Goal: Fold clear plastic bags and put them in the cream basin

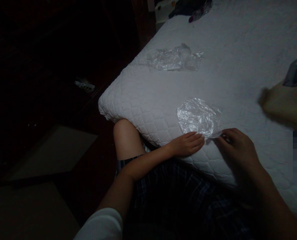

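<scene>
A clear, crinkled plastic bag (197,116) lies on the white quilted mattress (148,103) close to its near edge. My left hand (188,144) rests flat at the bag's near edge, fingers stretched out over the mattress. At the bag's near right corner, my right hand (234,143) pinches the plastic between thumb and forefinger and lifts it slightly. Farther back on the mattress lies another crumpled clear plastic piece (175,58), touched by neither hand.
A yellowish, blurred object (285,101) with a dark item (296,72) on it is at the right. Dark cloth and a bottle (199,14) lie at the far edge. Some packaging (84,85) and flat pale boards (55,150) are to the left, in dim light.
</scene>
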The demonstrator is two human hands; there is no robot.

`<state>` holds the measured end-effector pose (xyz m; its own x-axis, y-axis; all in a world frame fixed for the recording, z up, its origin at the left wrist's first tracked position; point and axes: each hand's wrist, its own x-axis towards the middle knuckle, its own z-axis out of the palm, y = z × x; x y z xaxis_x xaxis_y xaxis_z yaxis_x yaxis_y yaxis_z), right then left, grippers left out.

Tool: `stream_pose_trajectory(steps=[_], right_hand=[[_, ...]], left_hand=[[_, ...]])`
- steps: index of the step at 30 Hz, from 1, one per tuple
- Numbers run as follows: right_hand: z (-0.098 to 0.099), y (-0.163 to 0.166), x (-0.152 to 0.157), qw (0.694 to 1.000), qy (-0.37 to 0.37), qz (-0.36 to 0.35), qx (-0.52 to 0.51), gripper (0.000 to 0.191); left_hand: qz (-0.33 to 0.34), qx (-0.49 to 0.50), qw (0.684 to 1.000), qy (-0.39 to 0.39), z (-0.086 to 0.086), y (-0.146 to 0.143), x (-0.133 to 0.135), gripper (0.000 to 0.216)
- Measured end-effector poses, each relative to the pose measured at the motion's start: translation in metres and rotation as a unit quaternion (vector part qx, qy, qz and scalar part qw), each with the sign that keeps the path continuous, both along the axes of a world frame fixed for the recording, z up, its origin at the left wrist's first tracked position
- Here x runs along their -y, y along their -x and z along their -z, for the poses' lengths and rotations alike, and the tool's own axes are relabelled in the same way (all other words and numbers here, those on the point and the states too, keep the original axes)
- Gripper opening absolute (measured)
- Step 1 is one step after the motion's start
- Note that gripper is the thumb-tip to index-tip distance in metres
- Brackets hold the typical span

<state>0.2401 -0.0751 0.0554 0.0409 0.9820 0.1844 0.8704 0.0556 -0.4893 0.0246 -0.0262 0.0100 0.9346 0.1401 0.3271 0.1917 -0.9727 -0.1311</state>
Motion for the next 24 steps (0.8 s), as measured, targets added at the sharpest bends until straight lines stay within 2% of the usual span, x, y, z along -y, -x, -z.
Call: stream_pose_trajectory(steps=[7,15,19,24], right_hand=[[0.005,0.009,-0.003,0.998,-0.035,0.046,0.021,0.037],[0.009,0.011,-0.003,0.996,-0.047,0.069,0.040,0.037],[0.012,0.011,-0.004,0.995,-0.064,0.061,0.052,0.037],[0.013,0.012,-0.005,0.992,-0.088,0.047,0.072,0.041]], left_hand=[[0.001,0.000,1.000,0.008,0.000,0.001,0.000,0.029],[-0.003,0.015,0.999,-0.042,0.000,0.000,0.001,0.030],[-0.004,0.010,0.999,-0.052,0.000,0.000,0.001,0.031],[0.001,-0.013,1.000,-0.028,-0.002,0.001,0.001,0.032]])
